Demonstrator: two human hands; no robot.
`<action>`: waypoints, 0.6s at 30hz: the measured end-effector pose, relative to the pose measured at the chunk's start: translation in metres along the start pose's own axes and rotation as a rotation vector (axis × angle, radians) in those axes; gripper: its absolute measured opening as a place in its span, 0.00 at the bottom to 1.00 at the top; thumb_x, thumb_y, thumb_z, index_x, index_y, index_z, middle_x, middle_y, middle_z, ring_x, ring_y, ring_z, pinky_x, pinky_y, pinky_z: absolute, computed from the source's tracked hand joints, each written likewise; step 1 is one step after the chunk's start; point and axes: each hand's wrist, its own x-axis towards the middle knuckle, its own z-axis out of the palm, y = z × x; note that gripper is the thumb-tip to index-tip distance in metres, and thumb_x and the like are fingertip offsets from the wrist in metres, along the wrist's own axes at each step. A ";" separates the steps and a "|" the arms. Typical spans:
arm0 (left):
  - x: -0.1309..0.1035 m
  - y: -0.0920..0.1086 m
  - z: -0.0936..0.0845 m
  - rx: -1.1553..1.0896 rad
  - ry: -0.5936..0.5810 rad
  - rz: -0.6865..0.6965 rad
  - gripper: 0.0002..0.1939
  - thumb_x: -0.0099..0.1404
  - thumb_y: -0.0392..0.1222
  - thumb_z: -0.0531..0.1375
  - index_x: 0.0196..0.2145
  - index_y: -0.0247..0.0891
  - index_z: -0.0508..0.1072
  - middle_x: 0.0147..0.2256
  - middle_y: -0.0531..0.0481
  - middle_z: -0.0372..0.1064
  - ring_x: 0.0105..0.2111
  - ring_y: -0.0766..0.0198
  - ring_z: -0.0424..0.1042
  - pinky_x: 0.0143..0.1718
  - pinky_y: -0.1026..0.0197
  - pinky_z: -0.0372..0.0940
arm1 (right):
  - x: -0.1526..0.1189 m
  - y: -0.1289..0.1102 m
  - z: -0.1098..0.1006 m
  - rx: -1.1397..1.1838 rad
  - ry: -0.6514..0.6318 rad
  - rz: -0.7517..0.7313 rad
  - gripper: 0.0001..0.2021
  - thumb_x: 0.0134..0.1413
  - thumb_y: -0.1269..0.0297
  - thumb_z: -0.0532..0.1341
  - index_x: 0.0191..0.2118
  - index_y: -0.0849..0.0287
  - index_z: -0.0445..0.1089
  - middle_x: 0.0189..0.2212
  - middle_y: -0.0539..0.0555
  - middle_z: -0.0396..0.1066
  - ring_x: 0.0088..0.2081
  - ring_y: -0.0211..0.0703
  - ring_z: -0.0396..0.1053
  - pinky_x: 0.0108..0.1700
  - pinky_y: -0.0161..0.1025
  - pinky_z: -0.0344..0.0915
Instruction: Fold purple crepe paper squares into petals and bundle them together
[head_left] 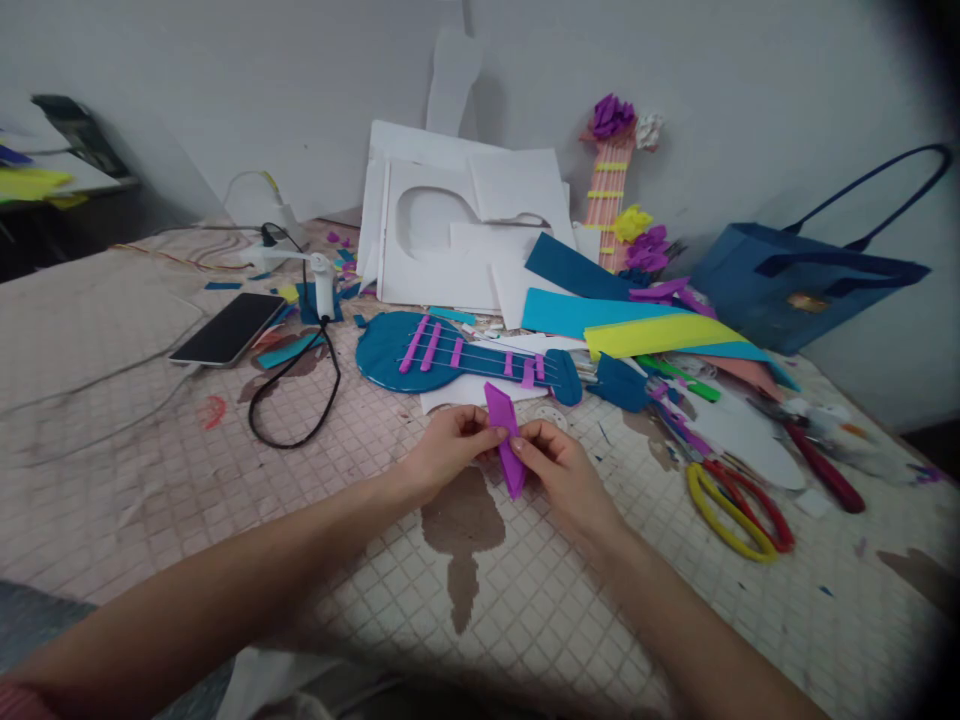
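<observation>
A folded strip of purple paper (513, 470) is pinched between both hands, tilted slightly, above the table's near middle. My left hand (457, 447) grips its left side with thumb and fingers. From the right, my right hand (559, 462) pinches the same strip, thumb on top. Just beyond the hands lies a small blue paper guitar (390, 352) with thin strings and several purple crosspieces, its neck pointing right. White paper (465, 392) shows partly under the guitar.
On the left are a phone (229, 330) on a cable and a white glue gun (322, 285) with a black cord. White cut boards (442, 270) lean at the back. Coloured sheets (652, 335), a blue bag (780, 285), scissors (731, 510) and red-handled pliers (825, 465) crowd the right.
</observation>
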 end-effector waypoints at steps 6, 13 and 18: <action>-0.001 -0.001 0.000 0.028 0.013 0.015 0.13 0.54 0.45 0.65 0.27 0.33 0.68 0.24 0.53 0.64 0.23 0.71 0.63 0.26 0.67 0.60 | 0.000 0.001 0.006 0.056 0.031 0.010 0.11 0.48 0.56 0.65 0.29 0.57 0.67 0.24 0.46 0.62 0.25 0.34 0.58 0.27 0.34 0.56; 0.000 -0.003 -0.003 0.132 0.012 0.071 0.11 0.52 0.43 0.66 0.26 0.33 0.69 0.24 0.53 0.65 0.24 0.71 0.62 0.25 0.68 0.57 | -0.001 -0.001 0.005 0.091 0.028 0.013 0.09 0.49 0.57 0.65 0.31 0.57 0.69 0.27 0.47 0.66 0.28 0.35 0.61 0.30 0.34 0.57; 0.000 -0.005 -0.001 0.155 -0.015 0.090 0.15 0.52 0.47 0.66 0.28 0.33 0.69 0.26 0.53 0.67 0.25 0.69 0.65 0.26 0.66 0.60 | 0.002 0.004 0.005 0.141 0.071 0.009 0.10 0.49 0.58 0.65 0.31 0.57 0.67 0.26 0.46 0.64 0.27 0.34 0.59 0.28 0.33 0.56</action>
